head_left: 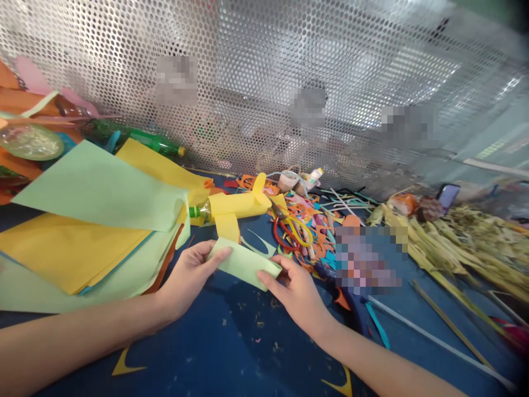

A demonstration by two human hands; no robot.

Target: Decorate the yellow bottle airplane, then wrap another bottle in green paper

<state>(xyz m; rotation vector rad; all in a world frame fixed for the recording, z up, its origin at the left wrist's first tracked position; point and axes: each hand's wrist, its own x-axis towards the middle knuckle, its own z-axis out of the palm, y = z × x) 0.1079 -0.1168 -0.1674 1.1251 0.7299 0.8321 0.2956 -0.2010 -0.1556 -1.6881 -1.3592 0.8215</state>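
Above the blue table I hold a folded strip of pale green paper (243,266) between both hands. My left hand (196,270) pinches its left end, thumb on top. At the right end, the thumb and fingers of my right hand (295,286) are closed on the same strip. Just beyond it lies a bottle wrapped in yellow paper (235,204), its green cap pointing left and yellow paper pieces sticking out from it. Scissors (291,229) with red and yellow handles rest to the right of the bottle, on paper scraps.
Sheets of green paper (99,187) and yellow paper (70,248) are stacked at the left. Colourful scraps (314,220) lie in the middle. Dried husks (463,242) and a phone (448,197) are at the right. A perforated metal screen (248,71) stands behind; a green bottle (155,142) lies near it.
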